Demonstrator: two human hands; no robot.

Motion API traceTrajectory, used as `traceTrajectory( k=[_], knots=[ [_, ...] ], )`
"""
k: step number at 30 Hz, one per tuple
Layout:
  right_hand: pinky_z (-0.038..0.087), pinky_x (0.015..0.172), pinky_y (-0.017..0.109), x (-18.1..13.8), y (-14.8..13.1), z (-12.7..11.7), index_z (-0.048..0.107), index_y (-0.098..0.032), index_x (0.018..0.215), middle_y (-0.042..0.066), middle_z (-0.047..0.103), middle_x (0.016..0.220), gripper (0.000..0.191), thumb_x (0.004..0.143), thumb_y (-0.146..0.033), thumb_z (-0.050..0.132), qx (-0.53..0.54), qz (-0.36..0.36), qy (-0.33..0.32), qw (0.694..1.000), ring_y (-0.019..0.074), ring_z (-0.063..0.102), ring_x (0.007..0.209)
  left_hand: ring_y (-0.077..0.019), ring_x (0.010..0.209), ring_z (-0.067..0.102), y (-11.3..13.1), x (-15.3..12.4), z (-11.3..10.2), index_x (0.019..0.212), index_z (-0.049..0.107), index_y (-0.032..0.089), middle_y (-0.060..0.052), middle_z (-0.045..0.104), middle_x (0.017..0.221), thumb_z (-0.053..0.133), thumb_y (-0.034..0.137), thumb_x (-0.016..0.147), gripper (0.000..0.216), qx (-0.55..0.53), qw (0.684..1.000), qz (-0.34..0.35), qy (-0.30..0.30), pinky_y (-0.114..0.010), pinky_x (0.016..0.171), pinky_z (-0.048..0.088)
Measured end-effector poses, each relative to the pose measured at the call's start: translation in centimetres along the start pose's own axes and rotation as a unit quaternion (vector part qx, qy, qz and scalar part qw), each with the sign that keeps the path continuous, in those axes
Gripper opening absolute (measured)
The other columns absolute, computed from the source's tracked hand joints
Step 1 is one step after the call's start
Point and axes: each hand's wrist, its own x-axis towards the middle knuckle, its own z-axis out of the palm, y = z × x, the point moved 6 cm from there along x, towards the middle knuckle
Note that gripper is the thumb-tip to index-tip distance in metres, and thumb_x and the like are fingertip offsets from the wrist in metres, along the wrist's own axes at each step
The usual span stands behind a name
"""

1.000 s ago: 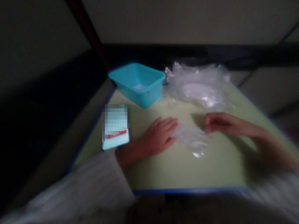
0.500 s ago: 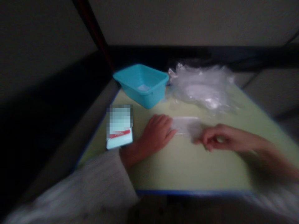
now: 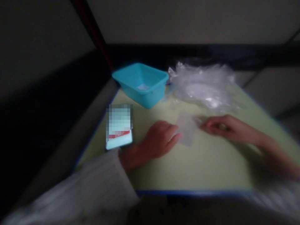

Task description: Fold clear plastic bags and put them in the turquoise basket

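Observation:
A small clear plastic bag (image 3: 187,129), blurred and nearly see-through, lies slantwise over the table between my two hands. At its left edge is my left hand (image 3: 161,137), palm down, fingers curled and thumb close to the index finger, holding that edge. My right hand (image 3: 219,125) is pinched at the bag's upper right side, with thumb and index finger forming a ring. The fingertips of both hands are smeared, so the exact grip is hard to see.
A turquoise plastic basin (image 3: 152,97) stands at the back left with something pale inside. To its right lies a heap of clear plastic bags (image 3: 203,84). A lit phone (image 3: 119,139) rests near the left edge of the yellowish, blue-edged table (image 3: 187,172).
The plastic bag has turned from lying straight across to a slant. My left hand has come slightly nearer to me and its fingers have curled; my right hand has moved slightly farther away.

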Motion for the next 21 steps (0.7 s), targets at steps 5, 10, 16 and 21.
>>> traceTrajectory(
  k=[5,10,16,21],
  knots=[
    [0.046,0.062,0.029,0.3,0.4,-0.2,0.066,-0.021,0.091,0.004,0.069,0.083,0.023,0.088,-0.042,0.056,0.001,0.013,0.034,0.999,0.0199,0.062,0.075,-0.0176,0.073,0.057,2.1,-0.4,0.4,0.085,0.061,0.013,-0.008,0.063,0.077,0.034,0.027,0.095,0.032,-0.051,0.989,0.132,-0.028,-0.032,0.072,0.046],
    [0.049,0.072,0.033,0.8,-0.2,0.5,0.064,-0.020,0.103,0.007,0.069,0.100,0.027,0.090,-0.039,0.052,0.015,-0.022,0.029,0.999,0.0218,0.063,0.085,-0.0191,0.095,0.059,2.0,-0.4,0.8,0.099,0.062,0.014,-0.010,0.065,0.102,0.042,0.022,0.093,0.023,-0.083,0.988,0.128,-0.039,-0.035,0.086,0.048],
    [0.050,0.064,0.032,1.2,0.6,0.3,0.062,-0.018,0.096,0.007,0.068,0.090,0.026,0.086,-0.041,0.056,0.069,0.018,0.098,0.993,0.0212,0.063,0.077,-0.0222,0.138,0.031,2.2,-0.7,1.7,0.133,0.046,0.014,-0.012,0.040,0.146,0.045,0.032,0.093,0.044,-0.081,0.974,0.174,-0.117,-0.040,0.114,0.025],
    [0.052,0.069,0.036,1.2,1.7,0.2,0.060,-0.022,0.085,0.006,0.067,0.088,0.022,0.078,-0.041,0.069,0.205,0.067,0.179,0.960,0.0211,0.064,0.079,-0.0204,0.143,0.021,2.5,-1.0,2.1,0.140,0.038,0.020,-0.007,0.032,0.151,0.046,0.042,0.092,0.054,-0.101,0.963,0.182,-0.171,-0.041,0.116,0.020]
  ],
)
